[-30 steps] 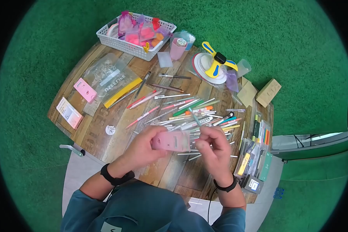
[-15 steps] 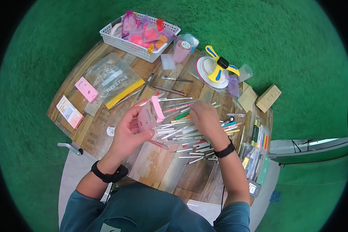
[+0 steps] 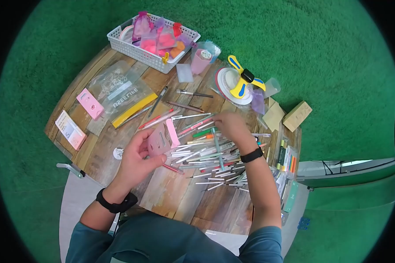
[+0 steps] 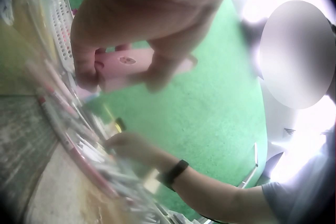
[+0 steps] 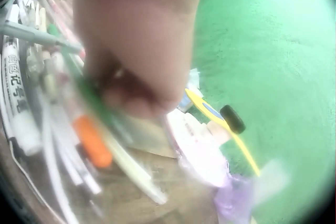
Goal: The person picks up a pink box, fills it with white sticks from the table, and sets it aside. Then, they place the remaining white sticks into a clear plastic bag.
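Note:
In the head view my left hand (image 3: 136,162) grips a small pink box (image 3: 159,139), thumb on the near side, its flap end raised and tilted towards the pile. The left wrist view shows the same pink box (image 4: 126,66) between thumb and fingers. My right hand (image 3: 233,128) is over the far side of a heap of pens and thin sticks (image 3: 202,155), fingers bent down. In the right wrist view its fingertips (image 5: 139,100) are blurred; I cannot tell whether they pinch anything. A pale teal pen (image 3: 217,149) lies across the heap just below that hand.
At the back left stands a white basket (image 3: 138,51) of bright pouches. A clear bag with yellow edge (image 3: 136,109), another pink box (image 3: 90,104) and a pink-white packet (image 3: 70,129) lie left. To the right are a yellow-blue tool (image 3: 239,90), a wooden block (image 3: 297,116) and markers (image 3: 286,155).
My right hand has left the pink box, which now tilts flap-up in my left hand. The teal pen it held a second ago lies on the heap. The right hand has moved to the heap's far side.

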A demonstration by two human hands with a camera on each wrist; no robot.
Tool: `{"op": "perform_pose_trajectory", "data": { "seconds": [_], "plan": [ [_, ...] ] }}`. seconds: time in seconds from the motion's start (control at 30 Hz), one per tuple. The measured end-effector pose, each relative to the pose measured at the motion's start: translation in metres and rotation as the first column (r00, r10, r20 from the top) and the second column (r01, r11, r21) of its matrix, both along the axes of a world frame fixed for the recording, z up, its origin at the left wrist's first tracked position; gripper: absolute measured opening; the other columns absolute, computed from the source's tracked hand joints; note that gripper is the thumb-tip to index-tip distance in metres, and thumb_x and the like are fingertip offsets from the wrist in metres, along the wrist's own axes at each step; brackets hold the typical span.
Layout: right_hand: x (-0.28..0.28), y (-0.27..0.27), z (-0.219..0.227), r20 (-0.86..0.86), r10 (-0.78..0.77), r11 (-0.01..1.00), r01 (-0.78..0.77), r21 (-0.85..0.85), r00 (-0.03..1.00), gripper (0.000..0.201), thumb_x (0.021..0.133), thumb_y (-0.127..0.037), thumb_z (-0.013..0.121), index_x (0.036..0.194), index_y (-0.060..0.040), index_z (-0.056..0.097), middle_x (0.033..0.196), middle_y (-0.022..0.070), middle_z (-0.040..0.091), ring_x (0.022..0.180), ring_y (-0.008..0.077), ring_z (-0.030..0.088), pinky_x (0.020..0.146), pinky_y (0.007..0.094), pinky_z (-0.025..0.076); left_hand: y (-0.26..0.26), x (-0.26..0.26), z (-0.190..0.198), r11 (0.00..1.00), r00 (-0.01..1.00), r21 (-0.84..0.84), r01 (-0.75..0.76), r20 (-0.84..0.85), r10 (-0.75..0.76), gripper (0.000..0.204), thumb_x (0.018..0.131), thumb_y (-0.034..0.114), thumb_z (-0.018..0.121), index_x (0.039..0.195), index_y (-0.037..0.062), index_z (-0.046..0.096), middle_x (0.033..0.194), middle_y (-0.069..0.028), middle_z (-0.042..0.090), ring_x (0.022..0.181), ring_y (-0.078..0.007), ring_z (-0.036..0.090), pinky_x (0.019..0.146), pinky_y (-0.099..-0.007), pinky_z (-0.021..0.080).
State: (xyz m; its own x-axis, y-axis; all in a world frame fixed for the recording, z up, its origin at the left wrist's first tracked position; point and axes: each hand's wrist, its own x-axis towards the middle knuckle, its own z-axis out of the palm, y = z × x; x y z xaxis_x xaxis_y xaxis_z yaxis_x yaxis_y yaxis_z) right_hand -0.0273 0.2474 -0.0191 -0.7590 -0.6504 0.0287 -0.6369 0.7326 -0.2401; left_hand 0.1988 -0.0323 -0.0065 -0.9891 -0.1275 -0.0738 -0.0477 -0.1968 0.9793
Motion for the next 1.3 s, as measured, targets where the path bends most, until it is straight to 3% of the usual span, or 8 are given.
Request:
{"op": "perform_pose_trajectory", "data": {
  "seconds": [0.3,0.83,0.93,1.13,1.2,1.23,1.27,1.3],
  "plan": [
    [-0.013,-0.026,0.009,-0.093,0.181,0.942,-0.146,0.304,0.979,0.015,0.081,-0.014,0.067,0.090,-0.0081,0.077,0.089,0.0175,0.074,0.086,0.0376,0.071,0.079,0.0501,0.057,0.001,0.002,-0.008,1.000,0.999,-0.004,0.031,-0.008,-0.031,0.071,0.082,0.001,0.082,0.145,0.0000,0.048,0.133,-0.0088,0.060,0.121,-0.0182,0.062,0.101,-0.0344,0.053],
    [-0.021,-0.022,0.014,0.033,0.163,0.957,-0.167,0.237,0.986,0.013,0.078,-0.011,0.065,0.084,-0.0065,0.075,0.085,0.0204,0.073,0.085,0.0410,0.071,0.077,0.0503,0.056,0.015,0.018,-0.014,0.994,0.995,-0.059,0.095,0.009,-0.095,0.069,0.081,0.000,0.083,0.143,0.0021,0.052,0.129,-0.0075,0.060,0.117,-0.0168,0.063,0.098,-0.0333,0.055],
    [-0.016,-0.027,0.019,0.063,0.151,0.941,-0.163,0.296,0.987,0.012,0.077,-0.013,0.066,0.083,-0.0063,0.074,0.083,0.0211,0.072,0.085,0.0420,0.070,0.077,0.0503,0.056,0.021,0.020,-0.012,0.966,0.988,-0.208,0.151,0.027,-0.149,0.070,0.079,0.003,0.085,0.141,0.0039,0.053,0.130,-0.0070,0.059,0.118,-0.0160,0.062,0.097,-0.0331,0.053],
    [0.010,-0.006,0.042,0.065,0.057,0.997,-0.060,0.052,0.996,0.012,0.076,-0.013,0.066,0.083,-0.0037,0.070,0.082,0.0212,0.069,0.081,0.0431,0.067,0.075,0.0484,0.055,0.022,0.021,-0.005,0.891,0.992,-0.447,0.081,-0.047,-0.114,0.066,0.075,0.003,0.082,0.136,0.0058,0.058,0.128,-0.0091,0.060,0.113,-0.0194,0.063,0.093,-0.0328,0.053],
    [0.026,0.003,0.055,0.185,-0.059,0.987,0.086,-0.137,0.981,0.023,0.082,-0.004,0.066,0.105,-0.0025,0.068,0.082,0.0147,0.069,0.075,0.0310,0.068,0.070,0.0393,0.055,0.023,0.020,-0.001,0.839,0.986,-0.543,0.017,-0.131,-0.105,0.065,0.073,0.003,0.082,0.134,0.0047,0.059,0.129,-0.0114,0.060,0.111,-0.0232,0.063,0.092,-0.0331,0.053],
    [0.038,0.006,0.059,0.188,-0.067,0.986,0.094,-0.139,0.980,0.023,0.082,-0.004,0.066,0.105,-0.0025,0.068,0.082,0.0147,0.069,0.075,0.0310,0.068,0.070,0.0393,0.055,0.025,0.019,-0.002,0.838,0.985,-0.545,0.026,-0.127,-0.113,0.065,0.073,0.003,0.082,0.134,0.0047,0.059,0.129,-0.0114,0.060,0.111,-0.0232,0.063,0.092,-0.0331,0.053],
    [0.053,0.009,0.063,0.356,-0.021,0.875,0.189,-0.446,0.934,0.032,0.085,0.000,0.065,0.117,-0.0019,0.062,0.086,0.0117,0.069,0.075,0.0235,0.067,0.069,0.0342,0.054,0.027,0.019,-0.003,0.826,0.983,-0.564,-0.012,-0.157,-0.093,0.064,0.073,0.002,0.081,0.133,0.0042,0.059,0.130,-0.0126,0.059,0.112,-0.0249,0.063,0.092,-0.0336,0.052],
    [0.070,0.011,0.068,0.488,0.081,0.661,0.319,-0.679,0.869,0.042,0.088,0.005,0.064,0.128,-0.0013,0.057,0.091,0.0086,0.068,0.076,0.0160,0.066,0.068,0.0290,0.053,0.029,0.019,-0.004,0.812,0.980,-0.581,-0.049,-0.187,-0.074,0.063,0.073,0.002,0.081,0.132,0.0037,0.060,0.132,-0.0138,0.059,0.113,-0.0265,0.063,0.093,-0.0341,0.052]
  ]
}}
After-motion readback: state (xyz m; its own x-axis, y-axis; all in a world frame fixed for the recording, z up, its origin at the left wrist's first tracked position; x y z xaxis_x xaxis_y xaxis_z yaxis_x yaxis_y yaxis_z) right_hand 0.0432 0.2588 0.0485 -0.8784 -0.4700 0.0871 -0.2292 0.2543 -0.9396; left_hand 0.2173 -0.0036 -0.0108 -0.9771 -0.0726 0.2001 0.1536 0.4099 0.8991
